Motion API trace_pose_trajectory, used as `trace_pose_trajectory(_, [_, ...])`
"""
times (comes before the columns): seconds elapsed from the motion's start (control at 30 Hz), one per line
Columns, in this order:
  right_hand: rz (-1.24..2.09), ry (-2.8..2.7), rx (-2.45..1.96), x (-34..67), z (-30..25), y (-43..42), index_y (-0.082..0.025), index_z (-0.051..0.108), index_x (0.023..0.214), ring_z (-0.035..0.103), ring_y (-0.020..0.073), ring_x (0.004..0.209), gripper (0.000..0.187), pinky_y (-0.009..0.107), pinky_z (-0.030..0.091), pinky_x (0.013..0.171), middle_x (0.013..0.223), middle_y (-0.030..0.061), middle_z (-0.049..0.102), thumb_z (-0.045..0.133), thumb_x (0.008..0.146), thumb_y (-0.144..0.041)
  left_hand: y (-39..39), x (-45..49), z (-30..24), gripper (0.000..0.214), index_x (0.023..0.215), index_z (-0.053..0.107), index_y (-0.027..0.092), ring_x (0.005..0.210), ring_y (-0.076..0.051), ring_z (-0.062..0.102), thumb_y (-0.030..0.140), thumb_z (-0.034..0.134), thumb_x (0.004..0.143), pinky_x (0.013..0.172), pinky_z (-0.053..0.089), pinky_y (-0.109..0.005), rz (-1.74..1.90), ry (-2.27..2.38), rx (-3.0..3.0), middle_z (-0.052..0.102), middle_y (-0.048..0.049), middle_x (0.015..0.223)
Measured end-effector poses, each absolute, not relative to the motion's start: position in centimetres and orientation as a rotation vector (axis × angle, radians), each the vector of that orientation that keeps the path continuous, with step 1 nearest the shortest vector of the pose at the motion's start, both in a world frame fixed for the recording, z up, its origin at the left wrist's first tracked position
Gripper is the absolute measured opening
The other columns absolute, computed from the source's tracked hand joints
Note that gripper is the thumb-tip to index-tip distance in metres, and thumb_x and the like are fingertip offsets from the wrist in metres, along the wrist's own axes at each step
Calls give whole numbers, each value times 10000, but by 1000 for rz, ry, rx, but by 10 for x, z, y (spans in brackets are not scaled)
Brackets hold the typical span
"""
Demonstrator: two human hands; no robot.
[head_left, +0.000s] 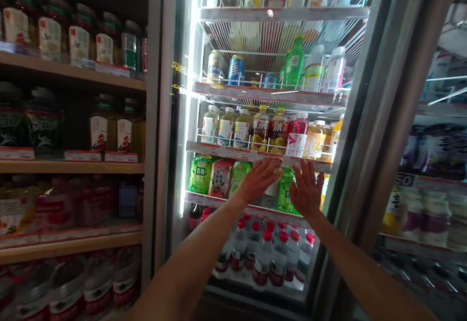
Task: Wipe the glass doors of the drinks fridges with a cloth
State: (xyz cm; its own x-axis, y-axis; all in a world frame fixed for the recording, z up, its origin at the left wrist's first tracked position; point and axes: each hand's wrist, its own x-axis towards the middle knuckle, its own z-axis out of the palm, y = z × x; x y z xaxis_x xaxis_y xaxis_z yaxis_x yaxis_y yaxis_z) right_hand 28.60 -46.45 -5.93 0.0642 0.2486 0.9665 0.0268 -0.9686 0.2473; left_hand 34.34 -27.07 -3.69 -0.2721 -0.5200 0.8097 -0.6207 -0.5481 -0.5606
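Both of my arms reach out in front of a lit drinks fridge. My left hand (pixel 260 179) is open, its fingers stretched to the right, and nothing is in it. Beside it my right hand (pixel 307 190) is raised with fingers spread, also holding nothing. Whether either touches the fridge front, I cannot tell. Behind the hands lies a shelf with a green drink bottle (pixel 200 174), a red-labelled drink bottle (pixel 220 179) and another green bottle (pixel 286 192), partly covered. Iced tea bottles with yellow caps (pixel 260 127) stand one shelf higher.
Red-capped bottles (pixel 261 258) fill the fridge bottom. Higher up are a blue can (pixel 236 70) and a tilted green bottle (pixel 295 63). Wooden shelves (pixel 73 167) with jars and bottles stand left. A metal upright (pixel 394 116) separates the fridge from another stocked section at right.
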Motion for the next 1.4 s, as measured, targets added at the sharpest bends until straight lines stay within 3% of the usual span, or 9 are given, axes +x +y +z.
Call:
trace_pose_trajectory(0.2, [2010, 241, 2176, 285, -58, -462, -200, 272, 1419, 185, 231, 1397, 565, 508, 105, 1118, 1451, 124, 352, 400, 872, -267, -217, 361, -13, 464, 1327, 408, 215, 1411, -211, 124, 118, 419, 874, 1107, 285, -463, 1966, -595, 1728, 309, -114, 1477])
trace_pose_trajectory(0.27, [2013, 241, 2171, 284, -58, -461, -200, 263, 1422, 187, 230, 1397, 570, 508, 117, 1116, 1446, 126, 361, 402, 873, -258, -229, 355, -15, 455, 1312, 427, 198, 1411, -224, 117, 104, 421, 866, 1103, 288, -474, 1985, -707, 1748, 325, -130, 1467])
trace_pose_trajectory(0.47, [2019, 242, 2168, 284, -57, -458, -205, 266, 1421, 147, 207, 1407, 564, 503, 85, 1128, 1455, 101, 354, 390, 872, -229, -264, 335, -35, 432, 1257, 484, 249, 1403, -198, 157, 130, 479, 842, 1105, 308, -422, 1863, -1670, 1917, 424, -60, 1418])
trace_pose_trajectory(0.57, [1988, 236, 2203, 284, -56, -459, -189, 316, 1397, 124, 199, 1411, 536, 495, 74, 1132, 1446, 98, 369, 388, 868, -230, -240, 347, -18, 431, 1274, 474, 253, 1401, -198, 175, 130, 445, 862, 1115, 279, -440, 1913, -1336, 1855, 398, -74, 1434])
trace_pose_trajectory(0.7, [1979, 194, 2225, 284, -56, -460, -179, 397, 1342, 127, 195, 1410, 475, 488, 90, 1128, 1436, 97, 384, 376, 870, -232, -230, 355, 0, 468, 1344, 400, 225, 1412, -241, 113, 147, 407, 883, 1115, 234, -515, 1876, -749, 1761, 240, -106, 1507])
trace_pose_trajectory(0.93, [1999, 220, 2203, 284, -56, -460, -187, 349, 1376, 130, 197, 1410, 504, 484, 85, 1129, 1445, 97, 372, 385, 877, -247, -282, 335, -33, 485, 1303, 439, 264, 1398, -187, 173, 116, 469, 842, 1117, 284, -410, 1860, -1681, 1865, 376, -53, 1448])
trace_pose_trajectory(1.17, [2007, 237, 2199, 284, -56, -460, -194, 280, 1417, 142, 198, 1408, 561, 491, 65, 1131, 1447, 95, 368, 384, 867, -233, -232, 357, 5, 467, 1344, 401, 210, 1408, -226, 139, 151, 401, 881, 1115, 254, -481, 1925, -665, 1712, 281, -119, 1490])
trace_pose_trajectory(1.23, [2008, 245, 2207, 284, -56, -460, -203, 262, 1427, 152, 204, 1406, 574, 494, 69, 1131, 1464, 89, 340, 382, 866, -234, -243, 354, 1, 477, 1349, 392, 211, 1410, -230, 123, 136, 393, 877, 1108, 267, -492, 1960, -775, 1723, 289, -116, 1487])
trace_pose_trajectory(1.4, [2022, 268, 2187, 283, -56, -461, -211, 242, 1434, 158, 207, 1405, 584, 495, 81, 1130, 1476, 86, 317, 394, 871, -247, -266, 345, -11, 469, 1310, 434, 254, 1391, -213, 208, 122, 407, 861, 1089, 330, -445, 1908, -1597, 1912, 393, -57, 1439])
